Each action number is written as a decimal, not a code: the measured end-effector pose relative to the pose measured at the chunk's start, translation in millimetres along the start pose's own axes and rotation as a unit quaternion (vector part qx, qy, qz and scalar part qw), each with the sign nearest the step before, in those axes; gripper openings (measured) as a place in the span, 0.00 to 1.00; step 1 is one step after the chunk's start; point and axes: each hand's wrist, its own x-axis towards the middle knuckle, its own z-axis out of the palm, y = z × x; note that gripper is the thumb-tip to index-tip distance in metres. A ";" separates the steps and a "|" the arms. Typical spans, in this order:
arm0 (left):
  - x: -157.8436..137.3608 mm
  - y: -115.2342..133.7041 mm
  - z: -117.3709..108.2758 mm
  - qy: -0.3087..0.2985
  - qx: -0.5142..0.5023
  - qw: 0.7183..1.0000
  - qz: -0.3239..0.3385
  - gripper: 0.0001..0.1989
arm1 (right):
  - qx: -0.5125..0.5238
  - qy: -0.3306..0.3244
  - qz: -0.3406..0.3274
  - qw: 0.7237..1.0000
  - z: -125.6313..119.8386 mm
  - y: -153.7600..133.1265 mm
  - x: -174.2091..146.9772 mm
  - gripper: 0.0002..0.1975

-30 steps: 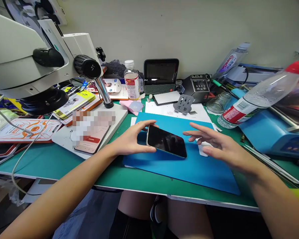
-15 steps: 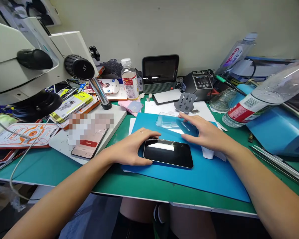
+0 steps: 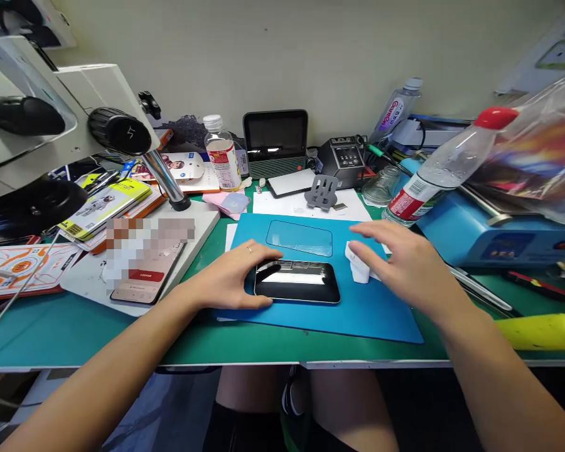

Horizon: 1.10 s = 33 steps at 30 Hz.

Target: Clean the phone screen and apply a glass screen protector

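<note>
Phone (image 3: 306, 292) lay on mat (image 3: 320, 323) | left hand (image 3: 233, 277) gripped its near-left end | right hand (image 3: 412, 270) hung wide | judged light, stiff, slick, fragile; best held by long edges

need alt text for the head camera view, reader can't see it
A person's left hand holds one end of a dark-screened phone on a blue mat, the open right hand near a small white object. A clear, dark-outlined sheet lies behind the phone; a microscope stands at the left.
</note>
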 end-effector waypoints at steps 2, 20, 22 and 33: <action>-0.3 -1.3 0.3 0.000 -0.001 1.000 0.009 0.32 | -0.055 -0.028 0.025 0.998 3.9 0.5 -21.9 0.28; -7.1 -11.2 -2.7 0.006 -0.008 1.000 0.013 0.48 | -0.048 -0.126 -0.023 0.991 51.0 -95.7 -61.9 0.36; -8.3 -12.5 -2.7 0.005 -0.020 1.000 0.015 0.48 | -0.058 -0.159 -0.008 0.986 62.1 -110.3 -55.1 0.45; -13.6 -10.5 -7.9 -0.016 -0.066 0.998 -0.005 0.59 | -0.003 -0.210 -0.106 0.972 62.7 -137.1 -52.3 0.49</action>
